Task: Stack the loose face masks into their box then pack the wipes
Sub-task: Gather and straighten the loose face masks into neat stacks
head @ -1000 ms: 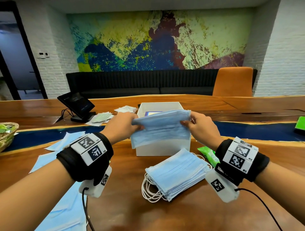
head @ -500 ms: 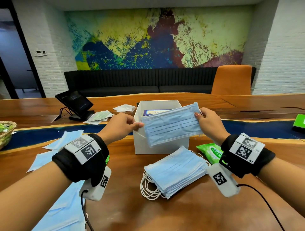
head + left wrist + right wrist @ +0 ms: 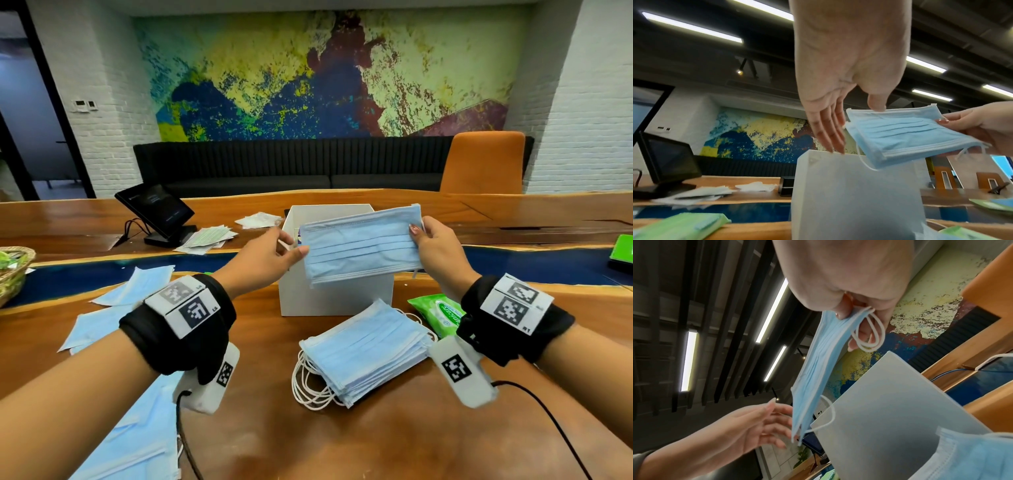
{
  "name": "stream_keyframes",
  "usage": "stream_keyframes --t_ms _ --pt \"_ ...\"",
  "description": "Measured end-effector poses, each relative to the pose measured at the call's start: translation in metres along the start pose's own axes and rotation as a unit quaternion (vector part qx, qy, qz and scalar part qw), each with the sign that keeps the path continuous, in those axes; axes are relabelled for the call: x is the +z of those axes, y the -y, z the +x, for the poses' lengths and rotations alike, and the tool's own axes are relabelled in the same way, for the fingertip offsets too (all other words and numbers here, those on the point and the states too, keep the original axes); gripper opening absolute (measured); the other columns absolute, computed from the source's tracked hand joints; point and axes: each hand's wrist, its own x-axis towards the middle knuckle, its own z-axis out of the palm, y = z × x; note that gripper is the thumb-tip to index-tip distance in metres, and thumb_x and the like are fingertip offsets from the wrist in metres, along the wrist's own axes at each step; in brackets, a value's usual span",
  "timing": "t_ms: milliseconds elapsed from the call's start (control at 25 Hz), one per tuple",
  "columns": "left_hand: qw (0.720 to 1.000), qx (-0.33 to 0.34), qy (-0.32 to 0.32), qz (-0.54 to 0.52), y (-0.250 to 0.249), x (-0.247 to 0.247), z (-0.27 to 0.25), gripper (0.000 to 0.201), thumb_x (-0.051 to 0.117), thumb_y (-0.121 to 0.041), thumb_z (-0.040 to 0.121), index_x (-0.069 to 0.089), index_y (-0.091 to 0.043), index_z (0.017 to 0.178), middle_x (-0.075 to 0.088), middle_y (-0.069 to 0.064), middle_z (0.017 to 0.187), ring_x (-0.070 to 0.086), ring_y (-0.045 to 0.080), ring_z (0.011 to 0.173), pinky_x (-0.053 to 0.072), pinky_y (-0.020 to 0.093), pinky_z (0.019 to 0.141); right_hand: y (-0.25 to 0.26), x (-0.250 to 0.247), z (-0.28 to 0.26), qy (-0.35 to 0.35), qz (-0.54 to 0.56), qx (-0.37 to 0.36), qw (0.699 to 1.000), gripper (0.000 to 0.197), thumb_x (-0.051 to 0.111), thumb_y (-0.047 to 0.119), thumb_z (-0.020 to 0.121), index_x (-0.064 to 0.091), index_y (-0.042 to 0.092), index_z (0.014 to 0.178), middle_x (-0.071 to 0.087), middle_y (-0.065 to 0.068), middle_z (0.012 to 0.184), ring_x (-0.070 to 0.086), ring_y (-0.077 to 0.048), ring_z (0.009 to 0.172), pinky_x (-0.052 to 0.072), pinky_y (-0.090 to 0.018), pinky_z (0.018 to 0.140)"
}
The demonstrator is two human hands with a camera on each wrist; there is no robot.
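Right hand (image 3: 849, 280) pinches blue masks (image 3: 818, 369) above the white box (image 3: 890, 410).

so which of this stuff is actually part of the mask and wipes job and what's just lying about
Job: held face masks, right hand, left hand, white box, stacked masks, loose masks, green wipes pack.

Lying about: tablet, papers, wicker basket, orange chair.

Both forearms reach forward, each wrist wrapped in a black band. The right hand (image 3: 436, 245) is raised, thumb and fingers pinching the right edge of a blue mask bundle (image 3: 363, 245). The left hand (image 3: 263, 255) has fingers straight and relaxed, thumb tip at the bundle's left edge, gripping nothing
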Motion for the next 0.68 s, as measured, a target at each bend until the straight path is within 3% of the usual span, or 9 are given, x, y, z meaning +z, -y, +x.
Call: stream_keyframes --t_ms 80,120,240,360,520,600,680 --pt "0.999 -0.02 0.042 -0.013 -0.001 0.006 0.002 0.049 0.05 -0.047 0.09 0.046 -0.012 0.124 0.06 0.004 0.11 0.058 0.013 0.094 0.049 0.022 0.072 0.003 0.002 -0.002 0.005 0.009 -0.004 1.0 0.024 0.038 0.022 0.101 0.055 0.006 0.104 0.057 -0.005 0.09 0.053 -0.023 0.084 0.046 -0.04 0.068" --pt "0.999 -0.012 0.032 -0.031 -0.001 0.009 0.003 0.044 0.053 -0.042 0.09 0.049 -0.012 0.12 0.06 0.005 0.114 0.057 0.013 0.093 0.049 0.021 0.07 0.004 0.003 -0.002 0.006 0.008 -0.008 1.0 0.025 0.038 0.021 0.101 0.055 0.005 0.105 0.058 -0.007 0.094 0.053 -0.022 0.085 0.046 -0.04 0.072" --pt "0.992 0.051 -0.082 -0.077 -0.003 0.011 0.004 0.022 0.063 -0.025 0.087 0.049 -0.016 0.102 0.061 0.007 0.112 0.058 0.014 0.092 0.051 0.017 0.063 0.006 0.002 -0.004 0.004 0.005 -0.02 1.0 0.023 0.038 0.021 0.101 0.055 0.005 0.104 0.058 -0.008 0.098 0.053 -0.02 0.088 0.045 -0.037 0.078" --pt "0.985 0.085 -0.116 -0.091 -0.005 0.01 0.001 0.021 0.064 -0.02 0.087 0.047 -0.015 0.098 0.063 0.009 0.105 0.061 0.013 0.084 0.054 0.015 0.052 0.004 0.001 -0.006 0.004 0.004 -0.019 1.0 0.024 0.039 0.02 0.101 0.055 0.003 0.103 0.058 -0.008 0.097 0.052 -0.019 0.087 0.044 -0.034 0.076" --pt "0.974 0.093 -0.147 -0.147 -0.008 0.011 -0.002 0.023 0.058 -0.015 0.091 0.039 -0.013 0.104 0.067 0.017 0.104 0.063 0.015 0.081 0.054 0.015 0.051 0.002 0.002 -0.005 -0.004 -0.005 -0.01 1.0 0.019 0.039 0.021 0.101 0.053 0.008 0.097 0.057 -0.004 0.092 0.052 -0.019 0.087 0.046 -0.033 0.073" --pt "0.974 0.108 -0.161 -0.116 -0.007 0.012 -0.004 0.018 0.055 -0.016 0.093 0.038 -0.014 0.098 0.066 0.018 0.106 0.065 0.019 0.084 0.057 0.021 0.053 0.002 0.003 -0.004 -0.008 -0.017 -0.003 1.0 0.019 0.039 0.02 0.101 0.052 0.008 0.095 0.056 -0.001 0.086 0.051 -0.018 0.083 0.044 -0.028 0.065" --pt "0.972 0.125 -0.178 -0.089 -0.007 0.014 -0.005 0.015 0.054 -0.016 0.093 0.039 -0.015 0.095 0.065 0.017 0.106 0.067 0.023 0.088 0.059 0.032 0.06 0.002 0.004 -0.003 -0.006 -0.021 0.007 1.0 0.019 0.039 0.021 0.101 0.053 0.008 0.097 0.057 -0.004 0.091 0.052 -0.02 0.086 0.042 -0.027 0.064"
